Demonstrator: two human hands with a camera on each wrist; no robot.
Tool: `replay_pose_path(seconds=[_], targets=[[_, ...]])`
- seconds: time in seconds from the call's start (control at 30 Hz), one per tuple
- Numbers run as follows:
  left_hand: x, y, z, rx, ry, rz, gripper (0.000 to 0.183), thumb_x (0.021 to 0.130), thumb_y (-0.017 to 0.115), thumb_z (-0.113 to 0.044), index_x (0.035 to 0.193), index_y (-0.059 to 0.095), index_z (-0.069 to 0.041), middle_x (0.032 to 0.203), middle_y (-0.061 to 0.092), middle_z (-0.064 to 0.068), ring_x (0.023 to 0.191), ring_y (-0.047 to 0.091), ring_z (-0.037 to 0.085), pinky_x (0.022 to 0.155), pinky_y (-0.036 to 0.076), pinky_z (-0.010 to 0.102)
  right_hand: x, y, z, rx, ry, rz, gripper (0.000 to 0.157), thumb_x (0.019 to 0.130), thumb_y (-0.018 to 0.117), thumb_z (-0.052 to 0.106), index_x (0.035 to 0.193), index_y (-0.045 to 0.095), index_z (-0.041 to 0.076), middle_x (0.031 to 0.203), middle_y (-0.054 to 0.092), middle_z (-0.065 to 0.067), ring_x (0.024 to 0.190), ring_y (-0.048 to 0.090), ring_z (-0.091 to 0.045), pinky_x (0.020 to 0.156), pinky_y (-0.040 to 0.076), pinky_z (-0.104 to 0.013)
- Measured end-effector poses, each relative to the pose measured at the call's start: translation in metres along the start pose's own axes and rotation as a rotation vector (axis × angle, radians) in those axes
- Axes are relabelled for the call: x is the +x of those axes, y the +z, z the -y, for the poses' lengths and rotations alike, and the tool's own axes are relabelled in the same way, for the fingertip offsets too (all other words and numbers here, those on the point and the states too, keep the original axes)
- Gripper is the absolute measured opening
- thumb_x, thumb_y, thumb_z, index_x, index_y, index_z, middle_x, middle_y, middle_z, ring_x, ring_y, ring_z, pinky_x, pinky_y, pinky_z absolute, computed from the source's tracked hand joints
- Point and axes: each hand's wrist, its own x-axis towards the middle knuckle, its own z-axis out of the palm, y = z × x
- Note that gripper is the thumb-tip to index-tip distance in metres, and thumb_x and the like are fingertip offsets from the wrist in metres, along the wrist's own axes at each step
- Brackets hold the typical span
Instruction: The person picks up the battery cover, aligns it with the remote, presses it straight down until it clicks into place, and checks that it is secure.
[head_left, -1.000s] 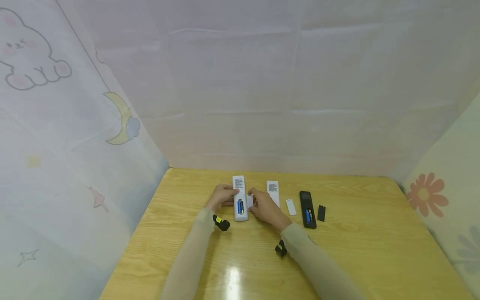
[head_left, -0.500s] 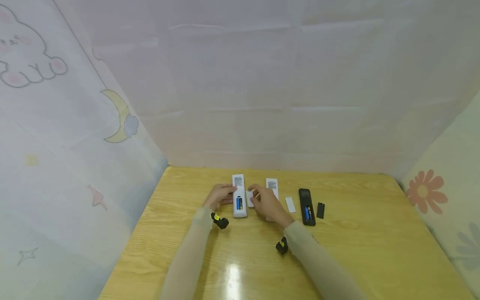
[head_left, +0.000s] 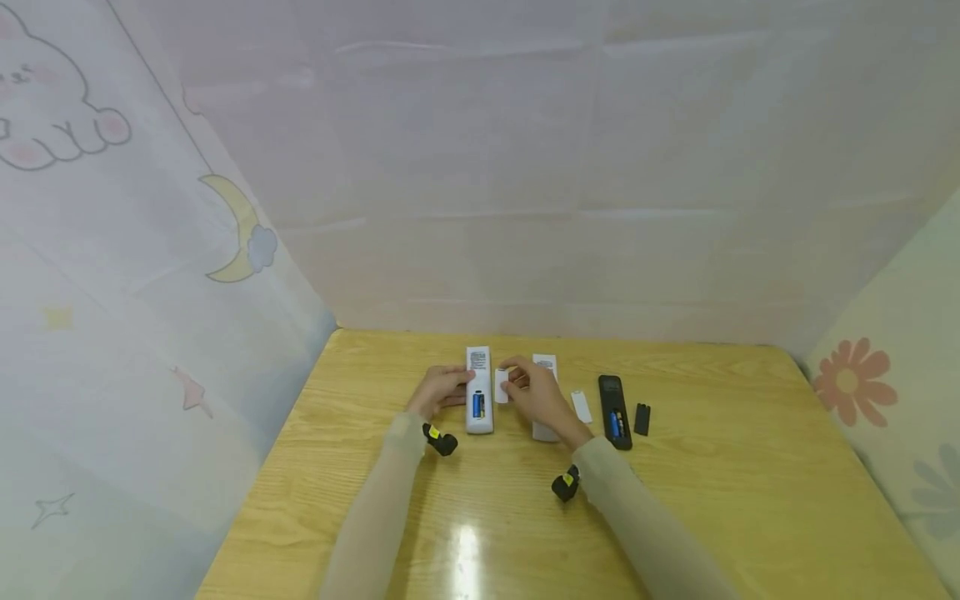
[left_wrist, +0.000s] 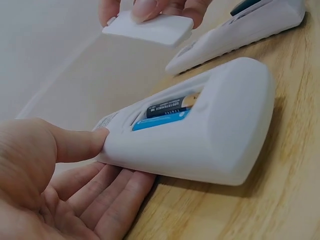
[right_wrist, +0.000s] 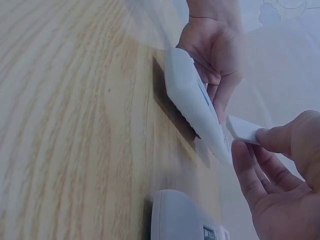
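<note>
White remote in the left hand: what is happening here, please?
A person's left hand holds the white remote, its two batteries uncovered. The right hand pinches a white cover, clear of the remote. Further right on the table lie another white remote, a second white cover, a black remote and a black cover.

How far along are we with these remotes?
Looks done: batteries sit in the white remote the left hand grips and in the black remote. In hand: a white cover, pinched by the right hand, off that remote. Probably left: fitting it, then the loose white cover and black cover on the table.
</note>
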Motion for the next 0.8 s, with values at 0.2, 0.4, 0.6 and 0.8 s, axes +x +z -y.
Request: replay_pose_path(seconds=[0.2,0.4,0.6,0.8], targets=[[0.002,0.0,-0.001,0.005,0.011,0.022,0.055,0.105,0.071,-0.026,0.149,0.057,0.003,0.133,0.073,0.021,0.114,0.076,0.03,0.096,0.064,0.039,0.0,-0.001,0.002,0.029,0.009,-0.005,0.034,0.103,0.071,0.011,0.137,0.068,0.008,0.11,0.071,-0.01,0.1,0.072,-0.026,0.087,0.064,-0.043],[0.002,0.0,-0.007,0.021,0.014,0.024,0.055,0.109,0.064,-0.027,0.152,0.051,0.005,0.141,0.066,0.023,0.127,0.069,0.035,0.106,0.059,0.044,-0.001,-0.005,0.008,0.091,-0.04,0.006,0.032,0.103,0.071,0.009,0.135,0.068,0.005,0.106,0.071,-0.012,0.092,0.074,-0.024,0.077,0.064,-0.037],[0.001,-0.001,-0.014,-0.019,0.022,0.059,0.057,0.11,0.061,-0.026,0.154,0.047,0.006,0.145,0.062,0.024,0.133,0.064,0.039,0.111,0.055,0.048,0.0,-0.012,0.012,0.152,-0.05,0.001,0.033,0.104,0.07,0.009,0.136,0.067,0.004,0.108,0.07,-0.016,0.092,0.075,-0.031,0.076,0.065,-0.037],[-0.002,-0.001,-0.018,-0.018,0.025,0.086,0.058,0.11,0.06,-0.029,0.155,0.047,0.006,0.145,0.062,0.023,0.133,0.065,0.038,0.109,0.057,0.045,0.001,-0.019,0.019,0.224,-0.02,0.025,0.036,0.104,0.069,0.007,0.139,0.065,0.002,0.114,0.069,-0.021,0.091,0.075,-0.029,0.082,0.066,-0.052]])
